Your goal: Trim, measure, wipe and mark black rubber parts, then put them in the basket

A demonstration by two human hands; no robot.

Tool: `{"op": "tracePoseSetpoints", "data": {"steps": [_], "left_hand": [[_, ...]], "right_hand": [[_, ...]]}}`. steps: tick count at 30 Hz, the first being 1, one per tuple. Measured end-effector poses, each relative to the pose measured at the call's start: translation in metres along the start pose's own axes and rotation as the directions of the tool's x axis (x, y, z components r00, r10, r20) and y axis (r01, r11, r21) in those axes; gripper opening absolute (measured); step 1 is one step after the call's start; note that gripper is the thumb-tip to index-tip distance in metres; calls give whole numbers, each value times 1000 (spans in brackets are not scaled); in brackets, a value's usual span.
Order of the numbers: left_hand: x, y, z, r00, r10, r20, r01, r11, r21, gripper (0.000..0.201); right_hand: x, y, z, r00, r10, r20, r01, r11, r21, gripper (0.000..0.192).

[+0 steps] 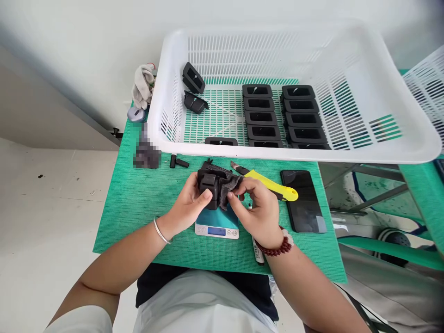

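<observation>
- Left hand is holding a black, boxy moulded part with a flat flange, thumb pressing the near face, fingers wrapping the far side; grip is closed firmly around it.
- Part is sitting in front of the person, above a small silver scale with a teal platform; cannot tell whether it is touching the platform.
- Right hand is narrowing thumb and forefinger onto a ragged, dark-grey, soft-looking strip along the part's right side; other fingers are curling loosely.
- Step in hand, by judgement: working that strip while the left hand is steadying the body. Good practice: keeping the left thumb on the solid face, clear of the strip's edge.
- Pinching close to where strip and part are meeting should be giving better control than tugging a loose end; soft material may be tearing under a jerk.
- Better to be bracing the part in the hand than leaning it on the scale.
- Yellow-handled cutter is lying just beyond the right hand, dark end pointing toward the part; cannot tell if its blade is showing. Knuckles should be staying clear of it.
</observation>
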State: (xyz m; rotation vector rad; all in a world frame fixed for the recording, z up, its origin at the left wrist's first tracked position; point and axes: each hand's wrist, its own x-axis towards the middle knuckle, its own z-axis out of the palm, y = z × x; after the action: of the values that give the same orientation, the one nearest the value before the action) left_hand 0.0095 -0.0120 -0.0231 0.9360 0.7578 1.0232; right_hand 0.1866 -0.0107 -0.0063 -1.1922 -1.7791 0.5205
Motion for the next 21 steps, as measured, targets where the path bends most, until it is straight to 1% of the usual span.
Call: {"op": "tracePoseSetpoints", "data": {"steps": [2, 5, 8, 12, 15, 17, 18, 19, 20, 21], "left_hand": [[-1, 1, 0, 1000, 3, 15, -3, 1000, 23, 43], [-1, 4, 0, 1000, 18, 6, -18, 998, 56, 42], [0, 6, 1, 999, 30, -13, -28, 993, 115, 44], [2, 10, 3, 1000, -15, 20, 11, 982, 187, 45], [2, 12, 6, 999, -31, 41, 21, 976, 219, 45], [1, 14, 7, 998, -46, 38, 36, 974, 222, 44], [0, 14, 8, 997, -67, 43, 56, 974, 218, 44], [-1, 14, 8, 994, -97, 53, 84, 974, 209, 44], [-2, 15, 8, 990, -124, 66, 109, 975, 196, 43], [-3, 14, 8, 987, -141, 73, 126, 976, 180, 43]], "right_hand": [[2, 1, -2, 997, -5, 82, 5, 1000, 0, 8], [5, 4, -5, 987, -22, 156, 21, 1000, 10, 9], [6, 4, -6, 982, 13, 190, -23, 999, 49, 11], [5, 0, -5, 976, 105, 192, -118, 991, 59, 17], [4, -4, -4, 970, 180, 164, -188, 982, 30, 20], [4, -3, -5, 968, 210, 135, -218, 975, 48, 20], [5, -1, -7, 968, 234, 96, -241, 968, 67, 19], [5, 3, -10, 962, 271, 32, -273, 958, 89, 17], [6, 7, -13, 946, 319, -50, -312, 943, 113, 15], [8, 12, -16, 916, 374, -146, -355, 925, 137, 13]]}}
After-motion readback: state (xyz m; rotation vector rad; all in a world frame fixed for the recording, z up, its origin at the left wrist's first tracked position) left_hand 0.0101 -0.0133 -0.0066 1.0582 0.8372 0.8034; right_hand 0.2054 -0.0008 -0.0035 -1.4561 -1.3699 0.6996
